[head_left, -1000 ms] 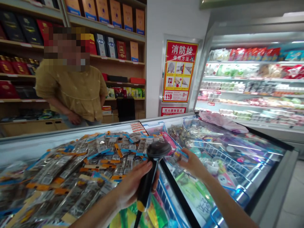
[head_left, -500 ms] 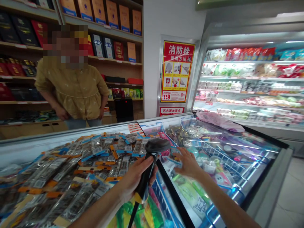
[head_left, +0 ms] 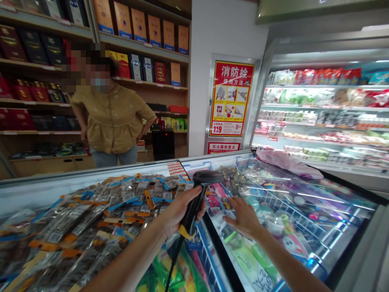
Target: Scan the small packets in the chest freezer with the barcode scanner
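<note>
My left hand [head_left: 185, 209] is wrapped round the handle of a black barcode scanner [head_left: 193, 207], its head pointing away and to the right. A dark cable hangs from the yellow-trimmed base of the handle. My right hand [head_left: 244, 217] is stretched out flat, fingers forward, over the right side of the chest freezer. Whether it touches the glass lid [head_left: 291, 190] I cannot tell. Just beyond its fingertips lie pink and blue packets [head_left: 217, 192] in a basket. Left of the scanner many clear packets with orange and blue edges [head_left: 121, 202] are heaped.
The freezer's black divider edge [head_left: 220, 247] runs between both hands. Blue wire baskets [head_left: 282, 209] stand under the glass, and a pink plastic bag [head_left: 288, 164] lies at the back. Across the freezer stands a person in a mustard top [head_left: 112, 117], before shelves of boxes.
The view has shifted, so the surroundings sit lower and further right. My right hand has flattened slightly. The person opposite has turned and their head has moved. The scanner stays in my left hand.
</note>
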Tool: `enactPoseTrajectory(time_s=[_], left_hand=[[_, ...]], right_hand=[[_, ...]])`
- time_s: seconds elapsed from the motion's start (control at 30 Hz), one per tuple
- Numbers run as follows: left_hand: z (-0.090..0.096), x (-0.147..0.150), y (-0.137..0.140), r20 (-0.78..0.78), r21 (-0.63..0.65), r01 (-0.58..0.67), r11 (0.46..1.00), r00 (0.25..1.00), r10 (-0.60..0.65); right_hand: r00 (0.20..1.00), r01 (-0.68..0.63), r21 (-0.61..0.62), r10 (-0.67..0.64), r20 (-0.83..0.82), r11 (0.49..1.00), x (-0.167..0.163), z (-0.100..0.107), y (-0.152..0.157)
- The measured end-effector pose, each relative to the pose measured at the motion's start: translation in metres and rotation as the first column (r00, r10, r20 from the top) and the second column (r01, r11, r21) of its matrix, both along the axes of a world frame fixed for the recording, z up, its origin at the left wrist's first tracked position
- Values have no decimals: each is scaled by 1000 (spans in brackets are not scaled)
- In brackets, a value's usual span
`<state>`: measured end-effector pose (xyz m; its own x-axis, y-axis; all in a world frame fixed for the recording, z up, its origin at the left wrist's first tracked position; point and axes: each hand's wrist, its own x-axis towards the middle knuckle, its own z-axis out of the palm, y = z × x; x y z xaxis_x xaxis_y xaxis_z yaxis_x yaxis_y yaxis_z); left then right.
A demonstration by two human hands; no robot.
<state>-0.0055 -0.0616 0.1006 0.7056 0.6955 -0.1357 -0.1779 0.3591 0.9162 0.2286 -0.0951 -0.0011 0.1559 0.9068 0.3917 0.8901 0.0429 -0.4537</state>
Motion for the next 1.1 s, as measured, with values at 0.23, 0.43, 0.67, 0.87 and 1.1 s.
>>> enactPoseTrajectory(time_s=[0.23,0.43,0.67,0.87,1.1], left_hand=[[-26,9,-10,-27,-93,-10,996,1000,8],[-30,27,-43,32,-158,55,986,998,-51],[-30,20,-74,-131,-174,140,975,978,-164],[-33,21,-70,-250,-92,164,982,951,-182],[-28,23,-64,-199,-24,130,991,971,-132]], right_hand=[[504,287,128,-36,-863,950,54,1,-3],[179,255,138,93,-979,957,74,13,-13],[-1,247,188,194,-981,951,78,24,-19],[-36,260,155,170,-985,953,80,24,-20],[8,220,146,148,-989,964,75,27,-20]])
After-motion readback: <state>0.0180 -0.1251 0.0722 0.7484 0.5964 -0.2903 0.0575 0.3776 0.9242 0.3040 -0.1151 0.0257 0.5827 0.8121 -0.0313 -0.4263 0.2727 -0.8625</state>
